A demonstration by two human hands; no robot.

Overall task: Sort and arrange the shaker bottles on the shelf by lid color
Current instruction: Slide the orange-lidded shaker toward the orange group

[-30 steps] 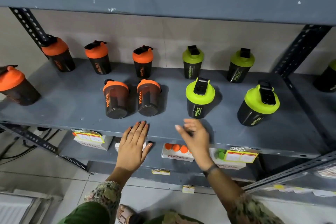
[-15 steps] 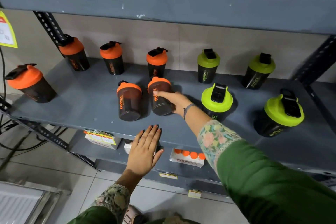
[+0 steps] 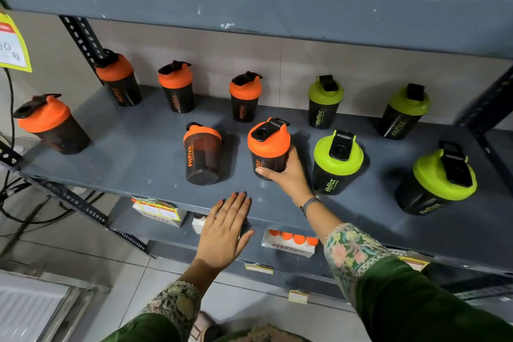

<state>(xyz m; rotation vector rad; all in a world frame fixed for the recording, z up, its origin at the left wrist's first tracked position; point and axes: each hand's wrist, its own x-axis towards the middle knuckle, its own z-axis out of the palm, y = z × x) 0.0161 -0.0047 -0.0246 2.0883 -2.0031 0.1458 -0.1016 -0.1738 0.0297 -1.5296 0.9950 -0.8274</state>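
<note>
- Right hand (image 3: 288, 175) closed around dark translucent body of orange-lidded plastic shaker bottle (image 3: 268, 147); bottle now upright at front of grey metal shelf (image 3: 133, 164), lid up. Half a second ago, same bottle inverted, resting on lid.
- Left hand (image 3: 224, 233) flat and open, holding nothing, palm down on shelf front edge; unchanged from earlier.
- Neighbouring inverted orange-lidded shaker (image 3: 202, 154) just left, still base-up, untouched.
- Orange lids grouped left, green-lidded shakers (image 3: 337, 161) right; colour split already sound.
- Judgement: righting in progress; one inverted bottle outstanding before arrangement passes.
</note>
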